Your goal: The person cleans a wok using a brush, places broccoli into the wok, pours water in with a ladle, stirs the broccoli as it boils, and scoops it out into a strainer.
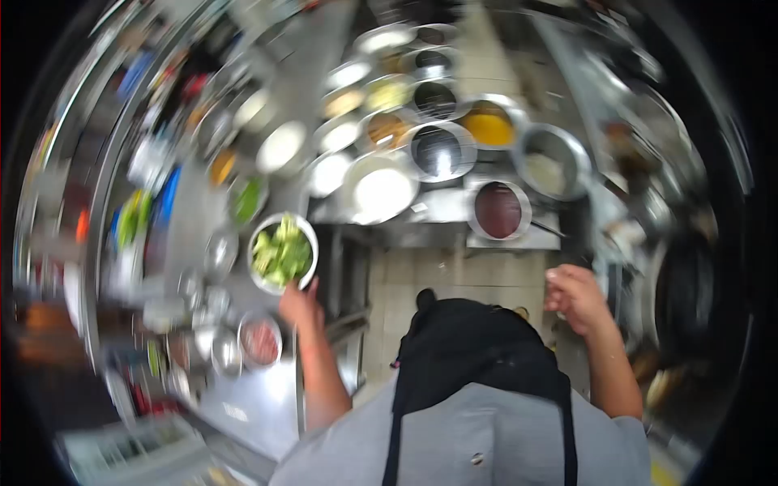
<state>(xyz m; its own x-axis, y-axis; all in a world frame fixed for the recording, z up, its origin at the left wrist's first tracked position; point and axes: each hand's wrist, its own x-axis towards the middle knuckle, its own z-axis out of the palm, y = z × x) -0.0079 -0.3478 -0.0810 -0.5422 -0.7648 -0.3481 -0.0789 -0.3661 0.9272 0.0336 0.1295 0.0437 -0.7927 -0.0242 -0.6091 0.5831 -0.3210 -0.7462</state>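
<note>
My left hand (301, 306) grips the near rim of a white bowl (314, 243) at the left counter's edge. Chopped green vegetables (281, 252) fill the bowl. On the right, my right hand (574, 298) is raised over the floor beside the right counter, its fingers curled; motion blur hides whether anything is in them. A pot of dark red liquid (498, 211) stands ahead of it, with a handle pointing right.
Several bowls and pots, one with yellow contents (488, 126), crowd the counter ahead. A bowl of pinkish meat (260, 341) sits on the left counter (251, 405). At the right is a large dark wok (694, 296). Tiled floor (405, 275) shows between the counters.
</note>
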